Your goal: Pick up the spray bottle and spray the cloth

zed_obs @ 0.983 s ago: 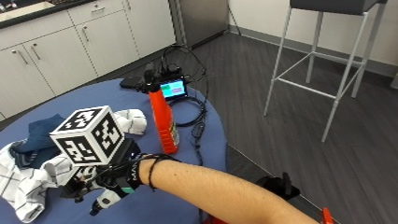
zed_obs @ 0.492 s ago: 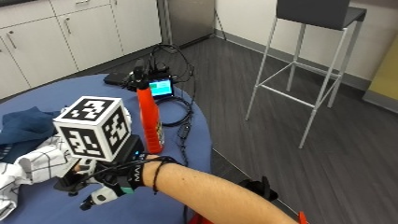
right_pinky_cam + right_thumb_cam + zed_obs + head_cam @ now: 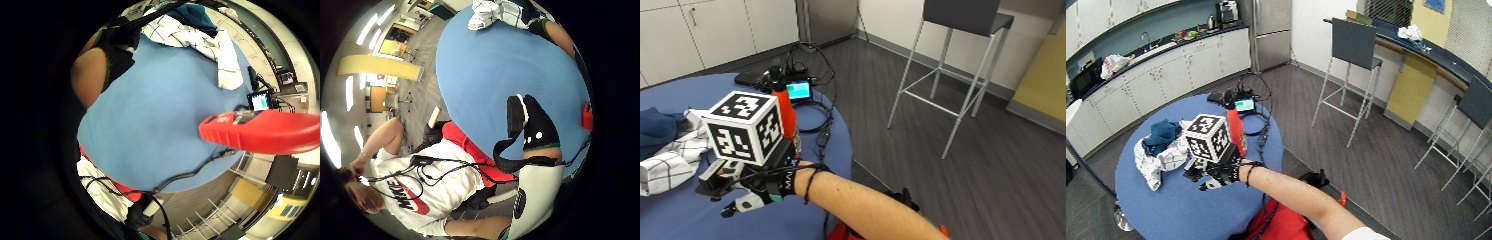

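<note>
Outside view shows the gloved right hand [image 3: 756, 187] hovering over the blue table [image 3: 680, 210], fingers relaxed and holding nothing, beside the upright red spray bottle [image 3: 788, 120]; the checked cloth [image 3: 670, 155] lies left, so grasping and spraying remain.

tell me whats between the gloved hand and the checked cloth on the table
Only bare blue tabletop: the wide outside view shows nothing between the right hand and the checked cloth. The red spray bottle stands on the hand's other side.
</note>
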Demonstrator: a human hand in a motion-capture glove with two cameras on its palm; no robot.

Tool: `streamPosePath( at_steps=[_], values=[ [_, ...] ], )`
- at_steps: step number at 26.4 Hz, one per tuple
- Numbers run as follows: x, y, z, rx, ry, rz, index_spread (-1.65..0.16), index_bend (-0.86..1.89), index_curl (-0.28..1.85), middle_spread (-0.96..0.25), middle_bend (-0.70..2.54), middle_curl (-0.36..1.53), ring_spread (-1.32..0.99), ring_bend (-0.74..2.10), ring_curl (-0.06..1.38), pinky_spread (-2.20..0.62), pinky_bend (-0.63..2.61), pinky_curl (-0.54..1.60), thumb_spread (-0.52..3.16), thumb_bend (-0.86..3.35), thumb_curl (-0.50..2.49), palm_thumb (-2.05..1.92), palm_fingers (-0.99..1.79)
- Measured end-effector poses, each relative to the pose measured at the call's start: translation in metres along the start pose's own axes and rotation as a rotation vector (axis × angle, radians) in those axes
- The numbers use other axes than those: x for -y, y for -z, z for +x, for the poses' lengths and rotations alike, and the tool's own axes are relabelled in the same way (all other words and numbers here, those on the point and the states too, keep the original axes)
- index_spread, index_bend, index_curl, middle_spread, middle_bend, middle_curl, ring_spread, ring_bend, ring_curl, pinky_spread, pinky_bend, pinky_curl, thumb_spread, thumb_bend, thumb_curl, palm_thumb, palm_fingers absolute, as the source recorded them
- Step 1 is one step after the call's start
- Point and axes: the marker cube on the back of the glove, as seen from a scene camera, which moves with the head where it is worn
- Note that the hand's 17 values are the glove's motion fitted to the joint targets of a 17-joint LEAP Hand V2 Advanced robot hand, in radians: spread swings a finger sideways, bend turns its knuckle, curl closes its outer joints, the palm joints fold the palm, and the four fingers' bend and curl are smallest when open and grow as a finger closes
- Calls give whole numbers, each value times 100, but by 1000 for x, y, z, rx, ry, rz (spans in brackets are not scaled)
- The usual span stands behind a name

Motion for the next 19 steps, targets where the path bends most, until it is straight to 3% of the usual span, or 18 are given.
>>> streamPosePath(
  at_steps=[8, 15, 19],
  values=[
    [-66, 46, 38, 102, -153, 449, -35, 13, 29, -4, 24, 30, 0, 27, 21, 14, 48, 24, 119, 27, 31, 68, 73],
    [-98, 58, 124, 503, -389, 863, -33, 9, 26, -7, 28, 34, -4, 42, 28, 6, 46, 25, 117, 20, 32, 67, 91],
    [-100, 34, 170, 704, -563, 977, -33, 6, 25, -6, 28, 35, -5, 43, 31, 4, 49, 27, 113, 15, 32, 67, 89]
  ],
)
